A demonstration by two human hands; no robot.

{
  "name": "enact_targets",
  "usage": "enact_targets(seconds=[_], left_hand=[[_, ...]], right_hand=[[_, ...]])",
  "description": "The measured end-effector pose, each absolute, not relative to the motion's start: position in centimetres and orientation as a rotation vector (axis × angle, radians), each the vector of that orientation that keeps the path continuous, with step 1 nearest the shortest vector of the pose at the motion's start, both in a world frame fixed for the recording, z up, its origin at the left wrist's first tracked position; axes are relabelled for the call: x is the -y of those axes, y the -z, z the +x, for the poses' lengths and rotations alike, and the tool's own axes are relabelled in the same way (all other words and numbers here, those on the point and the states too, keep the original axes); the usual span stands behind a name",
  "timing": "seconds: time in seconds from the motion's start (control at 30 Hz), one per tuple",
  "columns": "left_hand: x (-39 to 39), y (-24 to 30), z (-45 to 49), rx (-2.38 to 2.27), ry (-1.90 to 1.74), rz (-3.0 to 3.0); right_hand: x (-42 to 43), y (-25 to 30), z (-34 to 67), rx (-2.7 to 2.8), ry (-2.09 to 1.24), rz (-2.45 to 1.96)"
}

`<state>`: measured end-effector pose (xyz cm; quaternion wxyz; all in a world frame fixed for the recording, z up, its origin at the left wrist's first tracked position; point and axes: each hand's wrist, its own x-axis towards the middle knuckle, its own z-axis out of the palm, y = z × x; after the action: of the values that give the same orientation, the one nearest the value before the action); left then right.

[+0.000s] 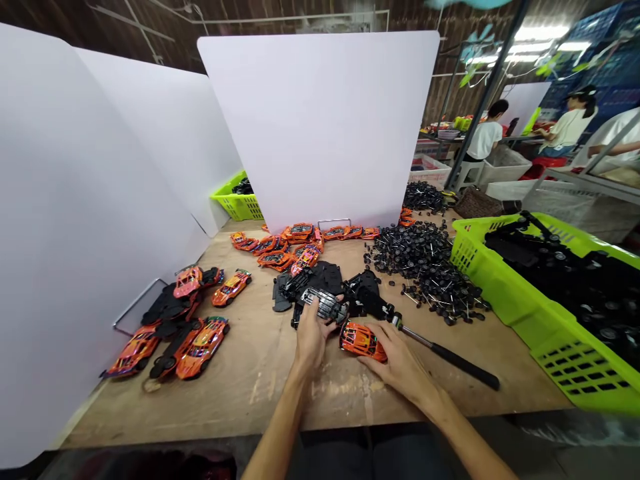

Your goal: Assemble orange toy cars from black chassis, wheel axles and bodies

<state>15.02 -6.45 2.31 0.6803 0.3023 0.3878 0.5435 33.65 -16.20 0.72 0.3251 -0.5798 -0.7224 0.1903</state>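
Grasping a silver part with the left hand, fingers wrapped about its near end. Grasping an orange car with the right hand, thumb on the near side, fingers over the top and far side. Held roof up, just beside the silver part, at the centre of the clock; cannot tell whether lifted or resting on the bench.

Heaped at twelve o'clock, just beyond the silver part: black parts. Behind these, from eleven to twelve, strewn along the foot of an upright white panel: orange shells. Spread loosely between one and two o'clock: a pile of axles with small black wheels. Lying slantwise from three toward four o'clock, near the right hand: a tool with metal head and black handle. Standing at three, beyond the tool: a green crate, filled with black parts. Gathered at nine: more orange cars, some tangled with dark pieces. Set back at eleven, partly hidden by the panel: a green basket. Seated farther off, between one and two: co-workers in pale tops.
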Motion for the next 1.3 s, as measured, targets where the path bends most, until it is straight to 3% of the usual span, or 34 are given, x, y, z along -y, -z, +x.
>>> enact_targets(seconds=[0.3, 0.6, 0.87, 1.13, 1.3], left_hand=[[7.8, -1.8, 11.8, -0.973, -1.262, 0.911], [11.5, 1.4, 9.1, -1.27, -1.27, 1.13], [12.6, 0.9, 10.6, -1.3, -1.277, 1.371], [17.2, 0.4, 11.5, -1.263, -1.168, 1.141], [19.0, 0.9, 11.7, -1.245, -1.135, 1.209]], right_hand=[[16.0, 1.7, 34.5, 1.924, -0.401, -1.487], [16.2, 2.1, 37.7, 2.013, -0.537, -1.494], [16.6, 1.5, 38.4, 1.977, -0.399, -1.432], [17.8, 2.9, 37.3, 1.831, -0.271, -1.521], [18.3, 0.6, 35.8, 1.681, -0.326, -1.463]])
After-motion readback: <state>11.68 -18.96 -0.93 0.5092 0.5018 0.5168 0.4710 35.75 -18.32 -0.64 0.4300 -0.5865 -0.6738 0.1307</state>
